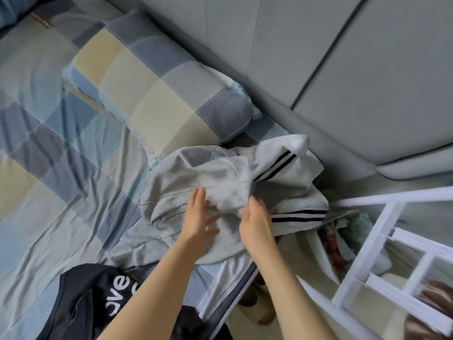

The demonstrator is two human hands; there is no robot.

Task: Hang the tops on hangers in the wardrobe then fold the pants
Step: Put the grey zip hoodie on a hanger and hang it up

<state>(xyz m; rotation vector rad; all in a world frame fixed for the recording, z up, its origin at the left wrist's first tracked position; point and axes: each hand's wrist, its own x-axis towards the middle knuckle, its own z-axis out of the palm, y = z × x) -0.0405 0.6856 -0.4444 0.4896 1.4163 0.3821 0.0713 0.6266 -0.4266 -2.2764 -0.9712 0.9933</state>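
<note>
Our left hand [199,217] lies flat, fingers spread, on the grey pants [196,177]; our right hand [256,223] pinches their fabric.

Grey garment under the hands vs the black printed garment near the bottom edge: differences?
The light grey garment with dark stripes is pale and bunched, while the black garment with white lettering is dark. The left hand and right hand are on the grey one; the black one lies untouched. Both lie on the checked bedsheet.
</note>
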